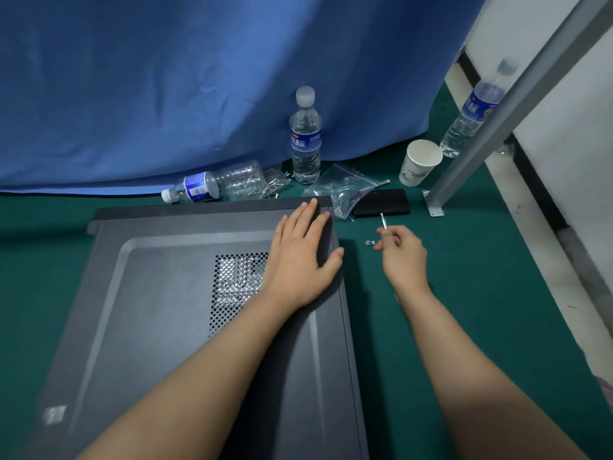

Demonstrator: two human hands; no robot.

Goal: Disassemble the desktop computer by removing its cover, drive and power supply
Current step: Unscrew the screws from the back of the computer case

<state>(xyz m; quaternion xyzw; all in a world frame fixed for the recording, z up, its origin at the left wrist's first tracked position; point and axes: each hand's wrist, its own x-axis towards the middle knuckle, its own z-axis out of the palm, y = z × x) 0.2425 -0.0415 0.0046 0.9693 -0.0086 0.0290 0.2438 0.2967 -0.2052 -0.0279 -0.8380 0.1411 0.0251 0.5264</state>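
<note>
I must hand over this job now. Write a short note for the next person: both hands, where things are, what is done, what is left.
Left hand: flat on the side cover, near its far right corner.
Right hand: holds a screwdriver over the green table.
Two screws lie loose beside the computer case.
Done: probably the cover screws are out.
Left: cover is on; take it off, then drive and power supply.
</note>
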